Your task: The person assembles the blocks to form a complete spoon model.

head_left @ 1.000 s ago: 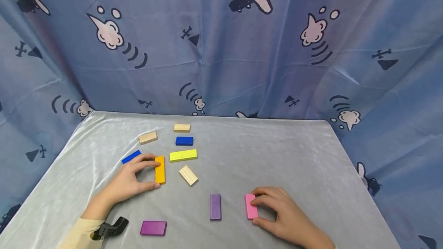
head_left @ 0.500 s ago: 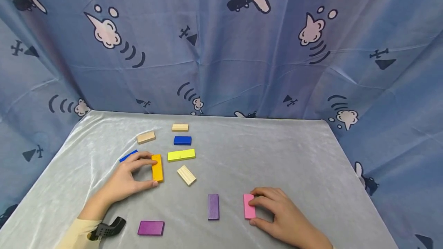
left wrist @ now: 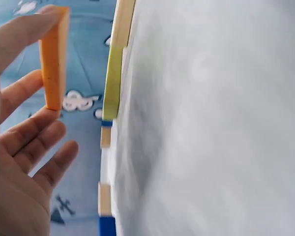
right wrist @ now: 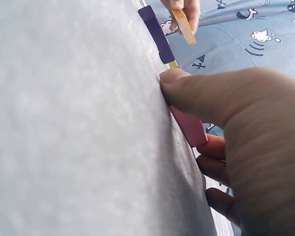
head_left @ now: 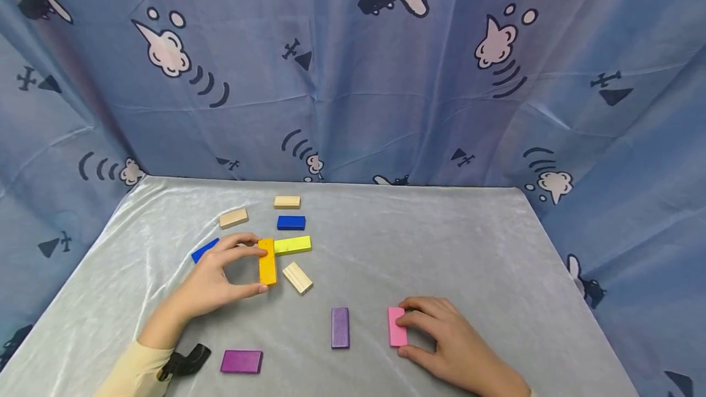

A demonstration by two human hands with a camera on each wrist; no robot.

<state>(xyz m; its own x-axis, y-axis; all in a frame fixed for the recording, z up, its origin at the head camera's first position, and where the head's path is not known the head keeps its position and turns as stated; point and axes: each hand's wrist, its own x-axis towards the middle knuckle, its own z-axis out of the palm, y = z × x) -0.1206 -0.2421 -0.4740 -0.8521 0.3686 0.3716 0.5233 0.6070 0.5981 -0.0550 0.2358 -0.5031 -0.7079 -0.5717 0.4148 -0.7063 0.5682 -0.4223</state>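
Note:
My left hand [head_left: 217,274] pinches an orange block [head_left: 267,261] by its two ends, between thumb and fingers. In the left wrist view the orange block [left wrist: 54,59] is held up off the cloth. From the head view it overlaps the left end of a yellow block [head_left: 293,245]. At the right, my right hand [head_left: 447,345] holds a pink block [head_left: 396,326] by its ends; the right wrist view has the pink block [right wrist: 189,125] lying on the cloth. A purple block [head_left: 340,328] lies left of the pink one.
Around the left hand lie a striped wooden block [head_left: 298,278], a blue block [head_left: 205,250], another blue block [head_left: 291,223] and two plain wooden blocks [head_left: 233,218] farther back. A magenta block [head_left: 241,361] lies near the front. Behind the cloth-covered table [head_left: 469,250] hangs a blue curtain [head_left: 353,109].
The left hand has lifted the orange block and carried it to the right, up to the yellow block. The right hand stays at the pink block.

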